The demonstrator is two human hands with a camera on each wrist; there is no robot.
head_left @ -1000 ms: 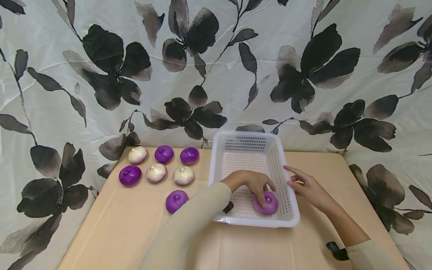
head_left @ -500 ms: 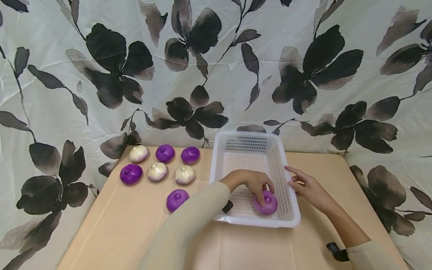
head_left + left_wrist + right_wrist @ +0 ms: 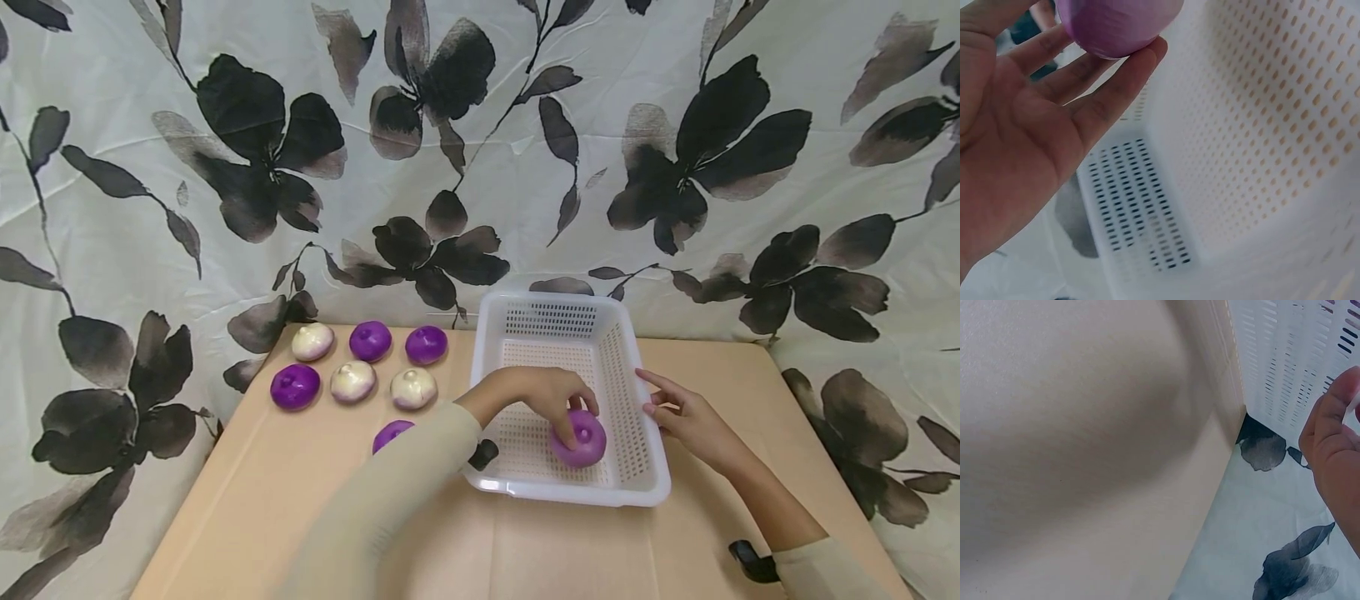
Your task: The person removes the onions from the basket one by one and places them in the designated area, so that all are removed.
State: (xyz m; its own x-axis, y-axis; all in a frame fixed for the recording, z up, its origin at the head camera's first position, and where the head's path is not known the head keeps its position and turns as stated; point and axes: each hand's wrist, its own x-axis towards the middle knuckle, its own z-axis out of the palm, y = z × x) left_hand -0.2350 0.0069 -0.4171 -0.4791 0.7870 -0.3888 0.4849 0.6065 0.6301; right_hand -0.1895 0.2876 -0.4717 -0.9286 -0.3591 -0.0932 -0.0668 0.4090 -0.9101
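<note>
My left hand [image 3: 551,396] reaches over the near part of a white perforated plastic basket [image 3: 491,350] and grips a purple onion [image 3: 585,439] by its top and side. In the left wrist view the fingers bend round this onion [image 3: 1116,25], whose upper part is cut off by the frame. My right hand [image 3: 682,417] holds the basket's right rim; in the right wrist view that hand [image 3: 1335,437] has finger and thumb about the rim. Left of the basket lie several purple onions [image 3: 295,387] and white onions [image 3: 353,382], one purple onion [image 3: 392,433] partly hidden by the left sleeve.
The basket stands on a tan tabletop [image 3: 562,550], close to its back edge. Behind the table hangs a white cloth [image 3: 540,192] printed with dark flowers. Black straps [image 3: 752,562] sit at the wrists.
The left hand has moved left and slightly back with the purple onion, away from the basket's near right corner. The right hand keeps its place on the rim.
</note>
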